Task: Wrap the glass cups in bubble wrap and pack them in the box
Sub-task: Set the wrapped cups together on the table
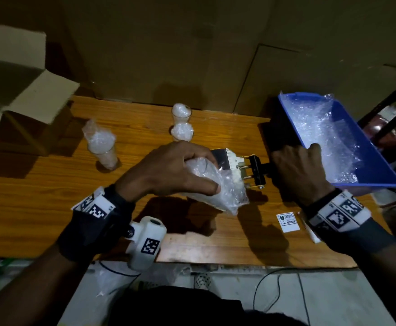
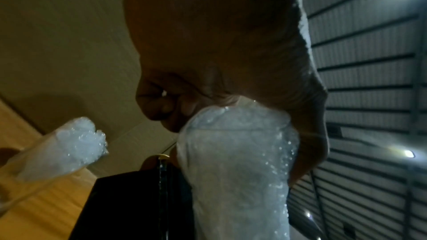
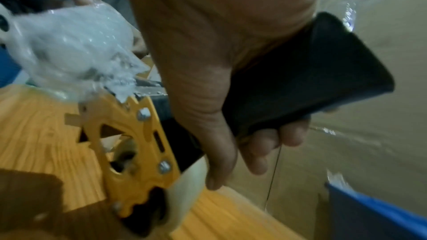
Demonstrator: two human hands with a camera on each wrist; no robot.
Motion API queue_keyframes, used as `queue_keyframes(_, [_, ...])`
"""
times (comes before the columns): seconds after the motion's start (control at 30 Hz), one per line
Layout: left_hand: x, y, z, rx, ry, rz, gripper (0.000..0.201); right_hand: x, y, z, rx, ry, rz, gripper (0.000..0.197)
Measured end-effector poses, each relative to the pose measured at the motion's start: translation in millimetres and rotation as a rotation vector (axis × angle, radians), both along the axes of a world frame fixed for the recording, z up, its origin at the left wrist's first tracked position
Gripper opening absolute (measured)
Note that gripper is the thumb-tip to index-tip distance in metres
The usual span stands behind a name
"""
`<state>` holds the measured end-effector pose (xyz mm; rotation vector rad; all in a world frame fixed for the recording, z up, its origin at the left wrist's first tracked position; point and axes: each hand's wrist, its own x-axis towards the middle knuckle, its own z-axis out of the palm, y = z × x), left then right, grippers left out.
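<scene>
My left hand grips a glass cup wrapped in bubble wrap, held tilted above the middle of the wooden table. In the left wrist view the wrapped cup fills the centre under my curled fingers. My right hand grips the black handle of a yellow tape dispenser, whose toothed end touches the wrap. Three more glass cups stuffed with bubble wrap stand on the table: one at the left, two at the back. An open cardboard box sits at the far left.
A blue plastic bin holding loose bubble wrap sits tilted at the right. A white fragile label lies near the table's front edge. A cardboard wall stands behind the table. Cables run over the floor below.
</scene>
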<state>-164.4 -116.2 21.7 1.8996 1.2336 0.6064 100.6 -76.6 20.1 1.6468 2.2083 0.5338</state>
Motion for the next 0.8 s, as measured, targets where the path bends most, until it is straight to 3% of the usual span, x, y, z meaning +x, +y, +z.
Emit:
queue_keyframes(0.07, [4, -2, 0, 0.065, 0.164, 0.059, 0.057, 1, 0, -5, -0.034, 0.033, -0.003, 0.008])
queue_keyframes(0.23, [10, -7, -5, 0.210, 0.411, 0.111, 0.071, 4, 8, -19, -0.098, 0.193, -0.072, 0.028])
queue_keyframes(0.33, [14, -10, -14, 0.361, 0.488, 0.132, 0.073, 12, 12, -31, -0.219, 0.405, -0.175, 0.036])
queue_keyframes(0.5, [17, -14, -37, 0.554, 0.479, 0.171, 0.075, 25, 9, -47, -0.339, 0.769, -0.386, 0.040])
queue_keyframes(0.8, [20, -18, -57, 0.534, 0.408, 0.193, 0.084, 35, -13, -61, -0.389, 1.209, -0.554, 0.039])
